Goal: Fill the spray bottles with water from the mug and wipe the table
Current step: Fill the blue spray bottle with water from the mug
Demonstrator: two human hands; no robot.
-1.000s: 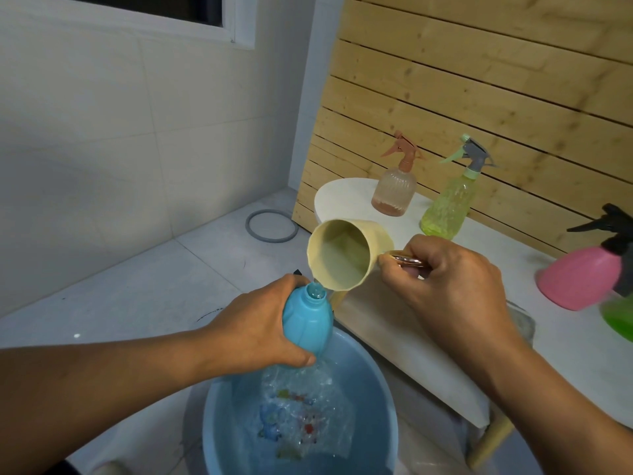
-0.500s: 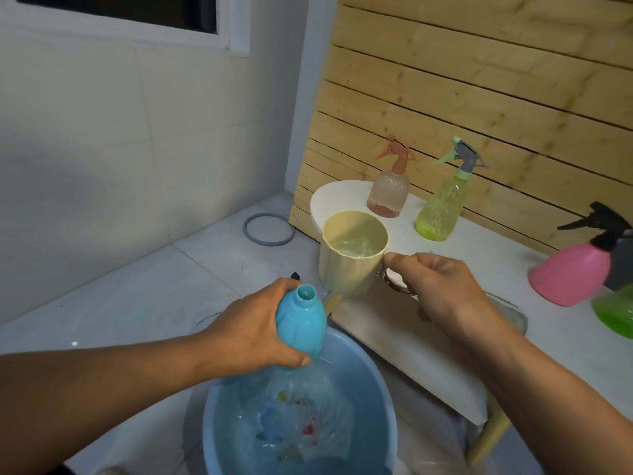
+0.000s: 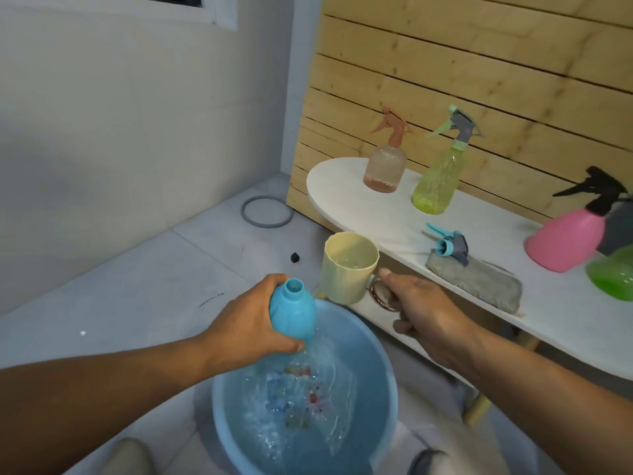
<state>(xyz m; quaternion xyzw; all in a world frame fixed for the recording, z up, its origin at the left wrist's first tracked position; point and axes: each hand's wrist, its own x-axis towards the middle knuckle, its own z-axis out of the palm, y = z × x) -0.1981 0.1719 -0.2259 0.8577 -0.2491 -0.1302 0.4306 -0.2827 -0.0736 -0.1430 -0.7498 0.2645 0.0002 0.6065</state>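
Water filled much of the round blue plastic basin (image 3: 383,365) on the floor, its surface rippled and a coloured pattern showing through at the bottom. Above the basin's near rim, a capless blue plastic spray bottle (image 3: 292,310) was gripped by the left hand (image 3: 251,332), fingers and thumb curled round its body, its open neck pointing upward. Just beside it, a pale yellow plastic mug (image 3: 347,269) was held upright by its handle in the right hand (image 3: 419,308), fingers wrapped round the handle; water was seen inside the mug. On the white oval table (image 3: 346,197) a ribbed peach spray bottle (image 3: 385,166) and a yellow-green spray bottle (image 3: 436,183) each held a little liquid. A detached blue-grey trigger sprayer head (image 3: 448,245) was resting on a grey folded cloth (image 3: 479,281). A pink spray bottle (image 3: 567,240) and a green bottle (image 3: 613,277) were placed further right.
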